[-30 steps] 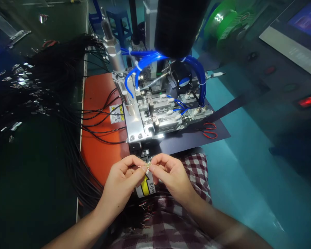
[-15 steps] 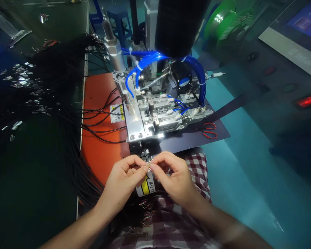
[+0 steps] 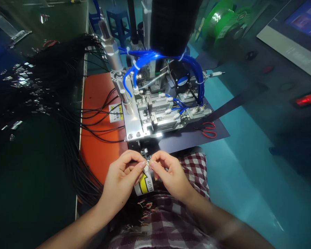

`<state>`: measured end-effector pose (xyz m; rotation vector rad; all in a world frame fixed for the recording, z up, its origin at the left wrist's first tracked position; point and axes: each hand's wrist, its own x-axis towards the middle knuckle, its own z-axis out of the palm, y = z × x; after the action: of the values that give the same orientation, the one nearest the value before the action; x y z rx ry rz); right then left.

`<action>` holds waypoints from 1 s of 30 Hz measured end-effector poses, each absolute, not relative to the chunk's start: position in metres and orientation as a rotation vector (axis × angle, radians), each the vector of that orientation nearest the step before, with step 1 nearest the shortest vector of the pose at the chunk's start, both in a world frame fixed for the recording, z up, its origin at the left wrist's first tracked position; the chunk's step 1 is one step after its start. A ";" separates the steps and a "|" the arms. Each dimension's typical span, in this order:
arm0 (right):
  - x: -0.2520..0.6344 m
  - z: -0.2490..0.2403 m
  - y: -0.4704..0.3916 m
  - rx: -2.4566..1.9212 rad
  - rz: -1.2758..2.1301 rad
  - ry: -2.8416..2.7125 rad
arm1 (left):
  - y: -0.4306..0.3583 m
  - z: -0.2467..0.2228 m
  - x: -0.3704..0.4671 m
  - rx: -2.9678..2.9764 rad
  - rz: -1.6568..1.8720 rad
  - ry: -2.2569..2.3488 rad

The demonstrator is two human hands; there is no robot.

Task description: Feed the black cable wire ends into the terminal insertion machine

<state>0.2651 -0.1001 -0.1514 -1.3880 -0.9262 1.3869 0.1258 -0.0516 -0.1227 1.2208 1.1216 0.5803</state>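
Observation:
My left hand (image 3: 123, 178) and my right hand (image 3: 173, 174) meet, fingertips almost touching, just in front of the machine (image 3: 168, 107). Each pinches thumb against forefinger on thin wires (image 3: 149, 166), of which a short red and pale bit shows between the tips. The rest of those wires is hidden by the fingers. Directly beyond the fingertips is a small metal fixture (image 3: 145, 152) on the machine's near side. A white and yellow arrow label (image 3: 144, 185) lies below the hands. On the checkered cloth over the lap are several loose wire ends (image 3: 146, 207), red and white.
Black cables (image 3: 67, 138) with shiny metal ends spread over the dark table at left, some crossing the orange plate (image 3: 95, 121). Red-handled scissors (image 3: 209, 130) lie right of the machine. Blue air tubes (image 3: 197, 69) arch above it. A control panel (image 3: 287, 62) stands at the right.
Both hands have shifted slightly up, and their fingertips are a little farther apart. More of the red and pale wires shows between them. The view has moved slightly.

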 end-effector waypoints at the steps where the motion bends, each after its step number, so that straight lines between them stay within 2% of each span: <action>1: 0.266 -0.152 -0.099 -1.380 1.403 -0.922 | -0.050 -0.122 0.125 1.273 0.560 1.133; 8: 0.276 -0.161 -0.083 -1.460 1.326 -1.034 | -0.036 -0.119 0.116 1.636 0.275 1.169; 16: 0.281 -0.173 -0.063 -1.469 1.424 -1.000 | -0.025 -0.136 0.106 2.246 0.383 1.075; 30: 0.284 -0.176 -0.056 -1.490 1.524 -0.918 | -0.023 -0.152 0.101 2.387 0.390 0.928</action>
<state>0.2835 -0.0562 -0.1760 -1.4896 -0.9177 1.5239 0.1006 -0.0233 -0.1518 2.3870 0.9277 0.3902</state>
